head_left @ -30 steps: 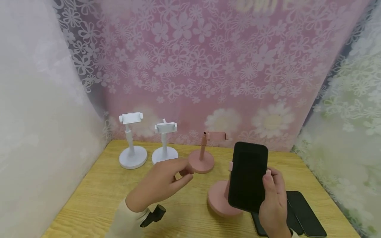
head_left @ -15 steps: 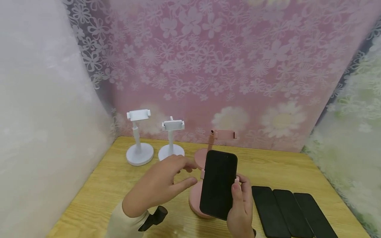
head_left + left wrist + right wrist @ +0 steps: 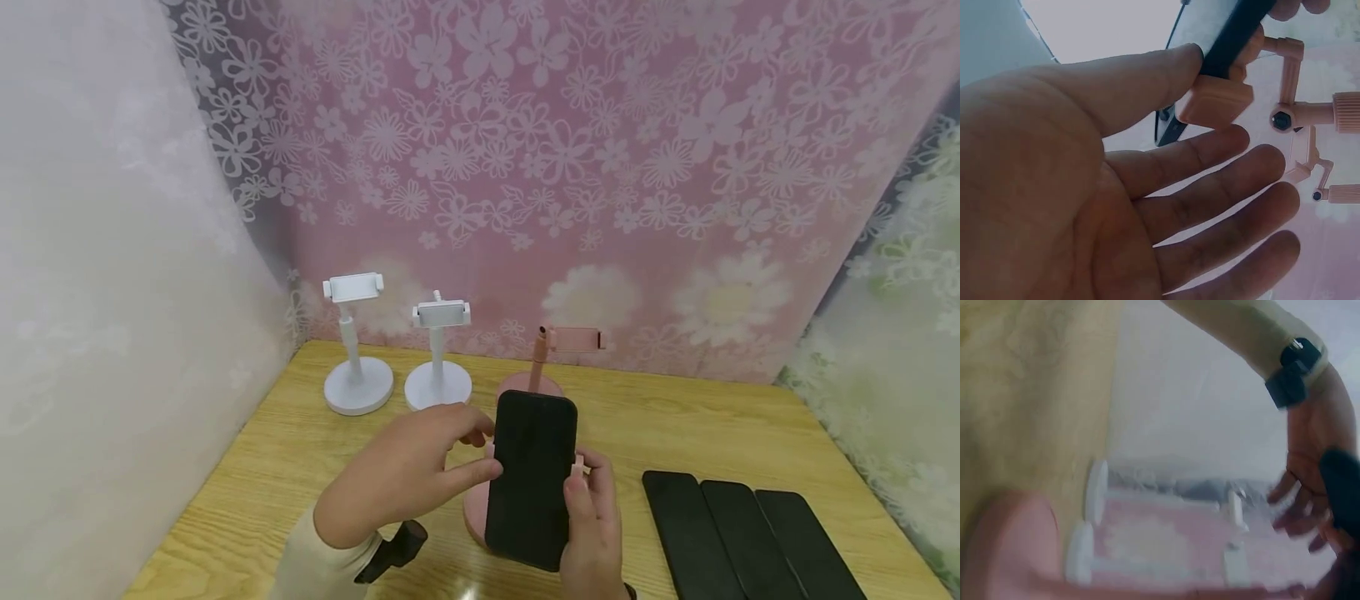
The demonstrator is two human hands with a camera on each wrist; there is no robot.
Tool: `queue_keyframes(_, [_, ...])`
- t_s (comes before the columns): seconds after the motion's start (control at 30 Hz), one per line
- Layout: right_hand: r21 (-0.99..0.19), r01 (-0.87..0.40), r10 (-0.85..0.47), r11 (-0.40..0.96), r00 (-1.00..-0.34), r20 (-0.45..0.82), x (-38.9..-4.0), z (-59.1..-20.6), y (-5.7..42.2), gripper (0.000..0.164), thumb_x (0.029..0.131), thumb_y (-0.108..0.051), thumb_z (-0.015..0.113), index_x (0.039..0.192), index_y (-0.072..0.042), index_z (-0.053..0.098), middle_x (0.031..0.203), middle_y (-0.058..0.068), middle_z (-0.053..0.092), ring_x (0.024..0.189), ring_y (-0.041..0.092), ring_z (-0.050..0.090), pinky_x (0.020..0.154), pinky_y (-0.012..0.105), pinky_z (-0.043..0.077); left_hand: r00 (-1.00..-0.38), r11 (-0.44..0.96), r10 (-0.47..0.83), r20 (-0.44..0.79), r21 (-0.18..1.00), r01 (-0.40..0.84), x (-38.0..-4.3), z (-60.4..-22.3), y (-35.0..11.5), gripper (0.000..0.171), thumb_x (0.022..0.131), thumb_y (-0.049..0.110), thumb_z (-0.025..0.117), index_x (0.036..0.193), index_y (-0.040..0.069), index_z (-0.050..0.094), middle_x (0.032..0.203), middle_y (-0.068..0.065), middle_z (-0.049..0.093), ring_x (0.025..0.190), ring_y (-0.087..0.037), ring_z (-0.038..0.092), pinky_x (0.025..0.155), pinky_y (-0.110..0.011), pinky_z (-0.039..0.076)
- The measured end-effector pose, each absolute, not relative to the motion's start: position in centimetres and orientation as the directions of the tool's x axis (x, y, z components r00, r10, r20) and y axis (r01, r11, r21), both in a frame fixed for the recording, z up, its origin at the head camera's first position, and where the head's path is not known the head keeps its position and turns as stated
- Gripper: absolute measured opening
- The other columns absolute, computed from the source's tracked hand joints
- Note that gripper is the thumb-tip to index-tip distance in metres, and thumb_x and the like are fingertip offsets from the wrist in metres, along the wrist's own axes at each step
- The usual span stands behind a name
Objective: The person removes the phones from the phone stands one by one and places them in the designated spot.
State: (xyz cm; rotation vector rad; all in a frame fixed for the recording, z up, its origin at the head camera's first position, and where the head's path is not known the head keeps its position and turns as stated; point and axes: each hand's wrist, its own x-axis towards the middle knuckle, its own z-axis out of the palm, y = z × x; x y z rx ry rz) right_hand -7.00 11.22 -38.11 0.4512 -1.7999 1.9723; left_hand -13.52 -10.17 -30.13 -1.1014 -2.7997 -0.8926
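Note:
A black smartphone stands upright, slightly tilted, in the clamp of a pink phone stand, whose base shows behind it. My right hand grips the phone's right edge by the pink clamp end, thumb in front and fingers behind. At the opposite edge is my left hand, its thumb touching the phone's front. In the left wrist view, that thumb lies by the pink clamp end, with the other fingers spread loosely below it. The phone hides most of the stand's stem.
Two white phone stands, one at far left and one beside it, stand at the back. Another pink stand is behind the phone. Three black phones lie side by side at right. Floral fabric surrounds the wooden table.
The right hand has brought the phone and its pink stand leftward, off from over the lying phones. My left thumb now meets the phone's left edge, where a gap was before.

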Motion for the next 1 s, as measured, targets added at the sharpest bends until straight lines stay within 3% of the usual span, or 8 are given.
queue_keyframes(0.07, [-0.837, -0.535, 0.024, 0.110, -0.841, 0.541, -7.4, -37.3, 12.5, 0.024, 0.108, 0.005, 0.037, 0.126, -0.003, 0.050, 0.100, -0.006, 0.061, 0.084, 0.008, 0.063, 0.072, 0.024, 0.055, -0.753, 0.589, 0.624, 0.207, 0.508, 0.628, -13.5, -30.2, -10.1, 0.033, 0.098, 0.045, 0.070, 0.123, 0.023, 0.067, 0.113, 0.011, 0.069, 0.104, -0.006, 0.065, 0.086, -0.033, 0.055])
queue_keyframes(0.13, [-0.774, -0.515, -0.035, 0.369, -0.840, 0.542, -7.7, -35.9, 13.9, 0.018, 0.104, 0.002, 0.051, 0.118, -0.007, 0.059, 0.088, -0.012, 0.059, 0.073, 0.005, 0.057, 0.064, 0.023, 0.049, -0.750, 0.586, 0.625, 0.217, 0.505, 0.634, -13.5, -30.1, -10.0, 0.033, 0.098, 0.043, 0.072, 0.123, 0.022, 0.067, 0.113, 0.010, 0.069, 0.104, -0.008, 0.066, 0.086, -0.032, 0.055])
queue_keyframes(0.2, [-0.641, -0.436, -0.076, 0.632, -0.858, 0.508, -7.8, -34.2, 15.0, 0.010, 0.100, -0.011, 0.065, 0.108, -0.017, 0.065, 0.081, -0.016, 0.054, 0.067, 0.001, 0.051, 0.058, 0.024, 0.044, -0.747, 0.587, 0.625, 0.228, 0.494, 0.642, -13.5, -30.0, -10.0, 0.032, 0.097, 0.041, 0.074, 0.122, 0.022, 0.068, 0.112, 0.010, 0.070, 0.104, -0.008, 0.066, 0.086, -0.032, 0.055])
queue_keyframes(0.3, [-0.447, -0.305, -0.106, 0.841, -0.903, 0.418, -7.3, -31.9, 15.7, 0.011, 0.097, -0.032, 0.073, 0.102, -0.026, 0.066, 0.083, -0.017, 0.056, 0.069, 0.000, 0.049, 0.055, 0.025, 0.041, -0.737, 0.589, 0.631, 0.242, 0.470, 0.658, -13.4, -29.9, -9.8, 0.030, 0.096, 0.038, 0.076, 0.121, 0.022, 0.068, 0.111, 0.010, 0.070, 0.103, -0.006, 0.066, 0.085, -0.031, 0.055])
queue_keyframes(0.4, [-0.358, -0.233, -0.100, 0.904, -0.930, 0.355, -6.5, -30.8, 15.3, 0.019, 0.096, -0.043, 0.073, 0.098, -0.026, 0.064, 0.088, -0.013, 0.058, 0.068, 0.002, 0.047, 0.053, 0.025, 0.040, -0.732, 0.593, 0.634, 0.250, 0.450, 0.668, -13.4, -29.9, -9.6, 0.030, 0.096, 0.039, 0.075, 0.120, 0.023, 0.069, 0.111, 0.011, 0.070, 0.102, -0.004, 0.065, 0.085, -0.031, 0.056])
queue_keyframes(0.6, [-0.246, -0.204, -0.109, 0.948, -0.931, 0.349, -5.6, -31.0, 14.9, 0.028, 0.097, -0.046, 0.071, 0.083, -0.025, 0.060, 0.081, -0.010, 0.058, 0.062, 0.005, 0.048, 0.050, 0.026, 0.040, -0.713, 0.586, 0.655, 0.250, 0.428, 0.688, -13.3, -30.0, -9.1, 0.021, 0.098, 0.040, 0.072, 0.112, 0.024, 0.072, 0.102, 0.016, 0.070, 0.091, -0.001, 0.065, 0.079, -0.028, 0.055])
queue_keyframes(0.83, [-0.131, -0.334, -0.235, 0.933, -0.845, 0.480, -5.9, -31.2, 15.4, 0.024, 0.093, -0.041, 0.077, 0.083, -0.024, 0.063, 0.088, -0.007, 0.066, 0.069, 0.007, 0.061, 0.054, 0.023, 0.048, -0.707, 0.591, 0.654, 0.270, 0.401, 0.700, -13.2, -30.0, -9.1, 0.017, 0.098, 0.039, 0.071, 0.102, 0.023, 0.072, 0.092, 0.019, 0.066, 0.077, 0.001, 0.057, 0.071, -0.024, 0.051])
queue_keyframes(1.0, [-0.120, -0.368, -0.272, 0.922, -0.836, 0.477, -6.3, -31.1, 15.5, 0.021, 0.094, -0.040, 0.075, 0.088, -0.022, 0.068, 0.090, -0.005, 0.068, 0.071, 0.008, 0.064, 0.056, 0.024, 0.051, -0.713, 0.600, 0.645, 0.277, 0.394, 0.696, -13.2, -30.0, -9.1, 0.017, 0.098, 0.041, 0.070, 0.096, 0.024, 0.070, 0.090, 0.019, 0.066, 0.079, 0.001, 0.059, 0.071, -0.025, 0.052])
